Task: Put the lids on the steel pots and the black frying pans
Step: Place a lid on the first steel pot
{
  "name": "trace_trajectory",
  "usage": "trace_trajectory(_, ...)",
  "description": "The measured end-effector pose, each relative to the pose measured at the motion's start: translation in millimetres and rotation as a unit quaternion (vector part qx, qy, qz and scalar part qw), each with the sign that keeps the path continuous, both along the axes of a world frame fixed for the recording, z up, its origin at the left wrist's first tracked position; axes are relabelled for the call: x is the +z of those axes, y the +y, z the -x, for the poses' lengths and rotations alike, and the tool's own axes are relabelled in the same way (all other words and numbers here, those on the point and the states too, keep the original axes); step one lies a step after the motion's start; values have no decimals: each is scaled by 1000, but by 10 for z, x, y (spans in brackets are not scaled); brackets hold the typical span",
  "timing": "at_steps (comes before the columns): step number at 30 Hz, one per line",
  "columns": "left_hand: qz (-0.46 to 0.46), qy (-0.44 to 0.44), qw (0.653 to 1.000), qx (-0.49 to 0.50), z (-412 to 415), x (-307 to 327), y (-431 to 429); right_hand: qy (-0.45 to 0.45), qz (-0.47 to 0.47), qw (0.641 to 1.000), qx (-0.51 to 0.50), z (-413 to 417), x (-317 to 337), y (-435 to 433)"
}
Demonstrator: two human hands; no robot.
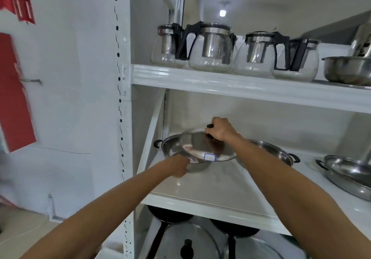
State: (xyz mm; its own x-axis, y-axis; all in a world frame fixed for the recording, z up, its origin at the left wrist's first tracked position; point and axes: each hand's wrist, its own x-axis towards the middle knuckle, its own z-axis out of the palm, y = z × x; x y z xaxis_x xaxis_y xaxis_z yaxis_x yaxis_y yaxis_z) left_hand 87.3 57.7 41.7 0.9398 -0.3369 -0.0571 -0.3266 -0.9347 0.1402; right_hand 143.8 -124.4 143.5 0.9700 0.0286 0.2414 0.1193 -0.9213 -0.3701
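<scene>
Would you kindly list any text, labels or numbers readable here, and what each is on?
No text is readable.
Blue-bordered white sticker on the round steel lid: too blurred to read.
Red hanging cards on the white wall: markings blurred, unreadable.

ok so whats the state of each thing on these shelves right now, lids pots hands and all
steel lid: tilted over the left pot, not seated
left steel pot: uncovered, on the middle shelf
right hand: gripping the lid's black knob
left hand: at the left pot's near rim
middle steel pot: no lid
right steel pot: no lid
glass teapots: upright, lids on, top shelf
black frying pans: bottom shelf, lids lying in front
</scene>
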Motion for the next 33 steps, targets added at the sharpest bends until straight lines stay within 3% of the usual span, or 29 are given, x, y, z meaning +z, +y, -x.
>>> trace_trajectory(2, -16, -3, 1000, 13, 29, 61, 47, -2, -7, 1000, 7, -94, -56, 100)
trace_trajectory(6, 6, -76, 987, 142, -54, 236, 321, -8, -1, 1000, 27, -238, -196, 282)
trace_trajectory(12, 55, -33, 972, 224, -352, 96, 774, -4, 16, 998, 56, -408, -511, 630)
trace_trajectory(20, 131, 18, 974, 181, -517, -205, 868, -6, 21, 998, 52, -545, -759, 753)
trace_trajectory(33, 169, -28, 975, 143, -714, -218, 722, -40, 72, 997, 13, -604, -832, 718)
